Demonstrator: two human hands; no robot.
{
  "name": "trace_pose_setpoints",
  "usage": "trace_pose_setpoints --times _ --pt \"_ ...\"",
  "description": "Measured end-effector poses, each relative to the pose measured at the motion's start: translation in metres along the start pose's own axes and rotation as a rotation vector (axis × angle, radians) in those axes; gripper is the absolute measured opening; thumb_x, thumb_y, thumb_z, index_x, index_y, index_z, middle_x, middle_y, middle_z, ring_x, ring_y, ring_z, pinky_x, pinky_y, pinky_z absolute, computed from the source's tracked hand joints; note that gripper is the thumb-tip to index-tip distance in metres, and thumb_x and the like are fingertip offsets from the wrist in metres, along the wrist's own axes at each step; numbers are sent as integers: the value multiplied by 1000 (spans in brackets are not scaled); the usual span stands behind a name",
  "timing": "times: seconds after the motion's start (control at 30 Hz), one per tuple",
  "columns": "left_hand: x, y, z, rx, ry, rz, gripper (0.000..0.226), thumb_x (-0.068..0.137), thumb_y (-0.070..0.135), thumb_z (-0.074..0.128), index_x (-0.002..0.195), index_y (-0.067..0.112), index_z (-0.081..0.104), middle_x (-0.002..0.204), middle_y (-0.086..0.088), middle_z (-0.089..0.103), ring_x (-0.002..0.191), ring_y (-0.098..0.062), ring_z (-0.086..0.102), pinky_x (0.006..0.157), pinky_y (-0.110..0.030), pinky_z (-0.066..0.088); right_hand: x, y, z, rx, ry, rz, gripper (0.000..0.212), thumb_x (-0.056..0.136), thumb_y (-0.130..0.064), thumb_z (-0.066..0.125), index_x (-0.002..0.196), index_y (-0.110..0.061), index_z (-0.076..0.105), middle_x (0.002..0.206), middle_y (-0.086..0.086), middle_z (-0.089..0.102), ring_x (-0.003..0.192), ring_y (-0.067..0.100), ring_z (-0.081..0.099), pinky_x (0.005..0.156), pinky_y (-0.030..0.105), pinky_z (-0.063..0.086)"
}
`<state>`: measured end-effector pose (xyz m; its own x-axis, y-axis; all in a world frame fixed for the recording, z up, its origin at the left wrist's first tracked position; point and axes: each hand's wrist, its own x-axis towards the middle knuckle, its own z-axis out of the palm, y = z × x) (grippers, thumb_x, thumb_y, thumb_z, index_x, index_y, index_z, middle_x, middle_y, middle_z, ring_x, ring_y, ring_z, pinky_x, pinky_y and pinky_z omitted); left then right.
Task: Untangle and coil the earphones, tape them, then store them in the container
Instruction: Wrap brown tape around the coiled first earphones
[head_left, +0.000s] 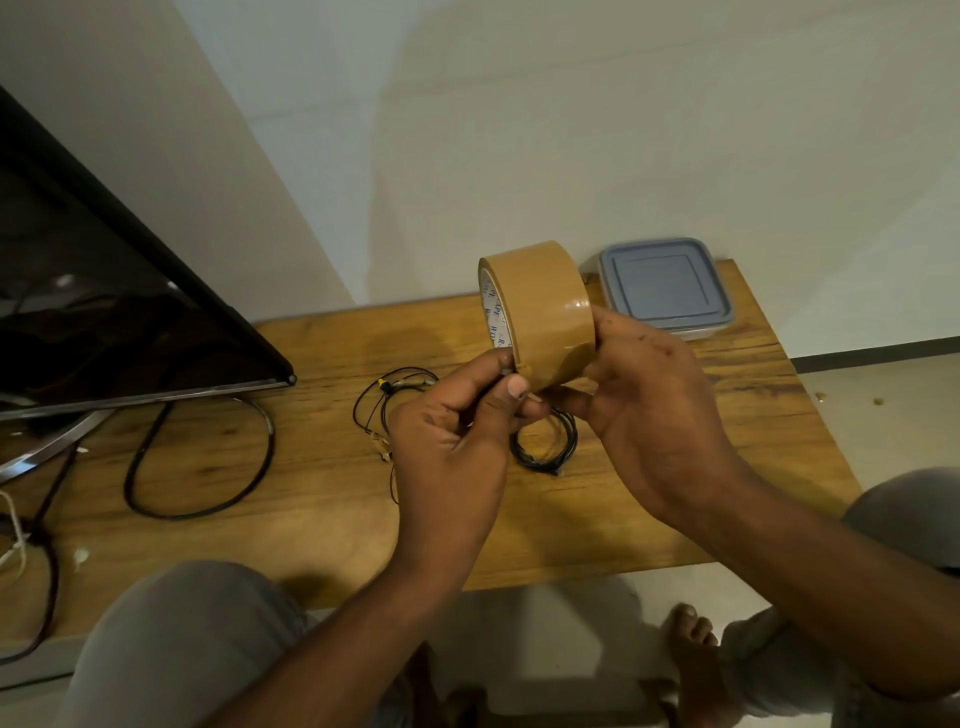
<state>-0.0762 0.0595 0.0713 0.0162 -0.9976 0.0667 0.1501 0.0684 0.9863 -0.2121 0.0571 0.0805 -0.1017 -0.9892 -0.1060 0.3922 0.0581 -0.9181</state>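
Note:
A roll of brown packing tape (540, 306) is held upright above the wooden table (311, 493). My right hand (649, 410) grips the roll from the right side. My left hand (457, 431) pinches the tape's loose end at the roll's lower edge with thumb and fingers. Under my hands lies a coiled black earphone (545, 447) on the table. A second, looser tangle of black earphone wire (389, 395) lies to its left. The square container (665, 286) with its grey-blue lid on sits at the table's back right.
A dark monitor (104, 291) on a metal stand fills the left side, with a thick black cable (208, 467) looping on the table in front of it. My knees and a bare foot (691, 654) are below the table's near edge. The wall is close behind.

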Motion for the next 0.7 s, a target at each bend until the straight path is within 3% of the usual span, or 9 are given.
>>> trace_pose_setpoints --times 0.1,0.23,0.37,0.43,0.5,0.6,0.7 --pt "1 0 0 -13 -6 -2 26 90 -6 63 105 14 71 77 6 76 69 -12 72 73 -28 61 2 -1 1 36 -1 19 36 83 -10 47 108 4 69 112 29 65 104 35 63 85 48 57" --pt "-3 -2 1 4 -23 -9 28 90 -4 64 104 18 73 80 4 76 71 -15 73 74 -31 61 0 1 1 5 0 -8 28 85 -11 47 95 0 70 95 20 65 91 26 60 78 40 57" --pt "-5 -4 1 28 -19 -8 26 91 -2 65 104 19 74 78 1 77 73 -19 74 79 -39 62 -1 3 3 -34 27 -30 32 85 -7 44 98 21 55 102 36 56 89 31 55 71 40 55" --pt "-4 -3 1 29 -10 -4 28 90 -2 65 102 22 74 77 2 76 73 -19 74 79 -39 62 -2 3 4 -40 21 -36 31 88 -4 43 100 23 53 106 37 54 90 33 55 69 40 54" --pt "-3 -3 1 28 -3 0 28 90 -3 65 102 22 74 76 4 76 72 -17 74 78 -38 62 -2 0 4 -48 2 -27 26 94 3 40 106 16 59 107 35 57 93 34 57 71 41 55" --pt "-2 -3 1 32 0 6 31 91 -4 65 101 24 75 77 4 76 72 -16 73 79 -38 62 -3 -3 5 -52 -21 -28 38 96 7 37 112 -3 70 110 31 62 95 33 59 74 41 57" --pt "-4 -3 0 41 0 13 39 91 -4 64 96 32 77 79 1 77 73 -19 73 77 -36 62 -3 -3 8 -60 -30 -44 41 97 8 38 116 -10 71 112 28 64 93 29 61 74 43 56"
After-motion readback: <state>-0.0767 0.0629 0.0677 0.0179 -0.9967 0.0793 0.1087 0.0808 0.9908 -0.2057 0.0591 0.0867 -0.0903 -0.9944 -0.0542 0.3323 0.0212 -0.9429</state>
